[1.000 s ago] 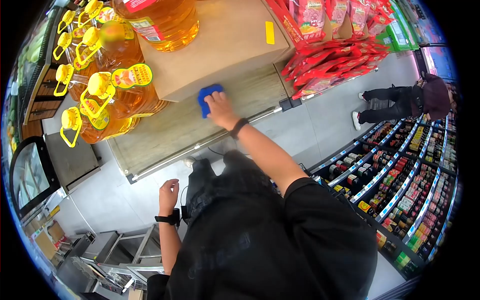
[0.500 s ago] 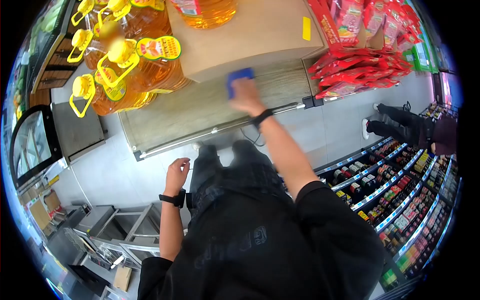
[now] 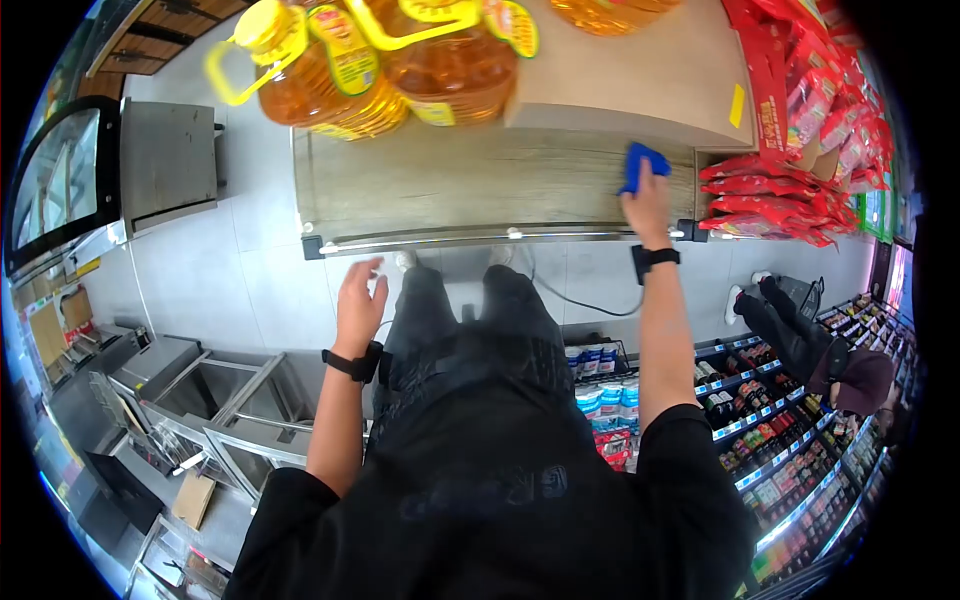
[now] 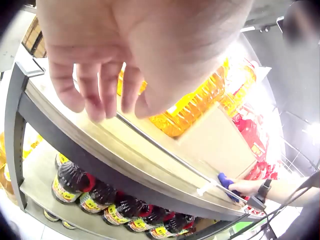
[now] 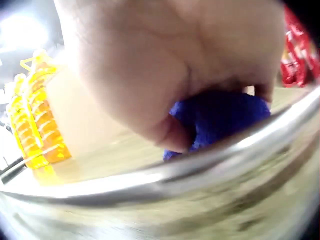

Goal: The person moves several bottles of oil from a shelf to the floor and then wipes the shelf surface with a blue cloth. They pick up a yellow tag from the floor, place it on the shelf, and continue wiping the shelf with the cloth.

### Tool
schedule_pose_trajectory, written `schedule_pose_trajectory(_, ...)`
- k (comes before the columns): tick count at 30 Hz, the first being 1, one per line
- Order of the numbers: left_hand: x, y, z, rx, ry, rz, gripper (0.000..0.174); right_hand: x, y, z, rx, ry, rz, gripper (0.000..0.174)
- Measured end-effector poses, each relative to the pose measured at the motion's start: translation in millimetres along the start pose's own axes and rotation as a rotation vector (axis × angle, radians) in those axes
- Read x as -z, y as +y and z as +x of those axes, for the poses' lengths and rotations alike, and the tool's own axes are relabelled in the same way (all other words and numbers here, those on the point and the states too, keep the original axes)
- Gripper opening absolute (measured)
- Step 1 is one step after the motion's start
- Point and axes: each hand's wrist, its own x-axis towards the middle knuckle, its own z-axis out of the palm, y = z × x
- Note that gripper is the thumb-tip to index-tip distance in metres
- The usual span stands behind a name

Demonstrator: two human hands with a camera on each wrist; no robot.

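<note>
A blue cloth (image 3: 645,165) is bunched under my right hand (image 3: 648,208), which grips it against the wood-look shelf top (image 3: 450,180) near its right end. In the right wrist view, thumb and fingers curl round the fuzzy blue cloth (image 5: 220,120), just behind the metal rail (image 5: 150,180). My left hand (image 3: 358,305) hangs in the air in front of the shelf's left part, holding nothing. Its fingers (image 4: 107,90) are loosely bent in the left wrist view.
Large oil bottles (image 3: 340,85) with yellow caps stand at the shelf's back left, beside a cardboard box (image 3: 630,90). Red packets (image 3: 770,195) are stacked at right. Dark bottles (image 4: 115,207) fill the lower shelf. A person (image 3: 850,375) is in the aisle at right.
My right hand has slid the blue cloth rightward along the shelf top, from beside the box's left part to near the red packets. The head view has shifted. My left hand still hangs free.
</note>
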Motion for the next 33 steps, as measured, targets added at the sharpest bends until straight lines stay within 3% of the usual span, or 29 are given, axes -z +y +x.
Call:
schedule_pose_trajectory(1, 13, -6, 6, 0.065, -0.034, 0.038, 0.037, -4, 8, 0, -0.107, -0.040, -0.052, 0.074)
schedule_pose_trajectory(2, 20, -18, 9, 0.054, 0.061, 0.072, 0.039, -11, 5, 0, -0.110, -0.011, -0.060, 0.075)
schedule_pose_trajectory(4, 34, -42, 13, 0.034, 0.255, 0.142, 0.043, -30, -40, 2, -0.203, -0.034, -0.208, 0.076)
schedule_pose_trajectory(5, 43, -54, 13, 0.055, 0.242, 0.102, 0.047, -44, -66, 3, -0.125, -0.056, -0.149, 0.075)
schedule_pose_trajectory(9, 79, -94, 3, 0.126, 0.146, -0.067, 0.046, -73, -285, -12, 0.249, -0.041, 0.059, 0.056)
schedule_pose_trajectory(12, 105, -116, -9, 0.125, 0.030, -0.104, 0.046, -79, -437, -30, 0.404, -0.128, 0.297, 0.054)
schedule_pose_trajectory(14, 119, -121, -11, 0.114, 0.013, -0.113, 0.044, -94, -504, -35, 0.535, -0.172, 0.391, 0.054)
schedule_pose_trajectory(16, 132, -132, -12, 0.083, -0.015, -0.113, 0.042, -97, -535, -40, 0.518, -0.177, 0.332, 0.054)
schedule_pose_trajectory(20, 142, -157, -2, 0.019, -0.013, -0.157, 0.036, -87, -474, -39, 0.607, -0.155, 0.449, 0.056)
schedule_pose_trajectory(22, 142, -168, 1, -0.028, -0.042, -0.143, 0.034, -75, -403, -34, 0.463, -0.214, 0.384, 0.062)
schedule_pose_trajectory(24, 144, -169, 4, -0.027, -0.062, -0.169, 0.032, -73, -311, -40, 0.250, -0.082, 0.283, 0.067)
schedule_pose_trajectory(26, 146, -172, 5, -0.025, -0.091, -0.185, 0.031, -59, -238, -50, -0.001, -0.045, 0.208, 0.060)
schedule_pose_trajectory(29, 146, -173, 1, -0.030, -0.123, -0.202, 0.028, -44, -232, -60, -0.244, -0.071, 0.217, 0.051)
schedule_pose_trajectory(31, 148, -174, -2, -0.040, -0.135, -0.202, 0.027, -28, -299, -59, -0.204, -0.139, -0.068, 0.038)
schedule_pose_trajectory(33, 152, -175, -7, -0.057, -0.143, -0.192, 0.026, -30, -357, -59, -0.083, -0.277, 0.247, 0.030)
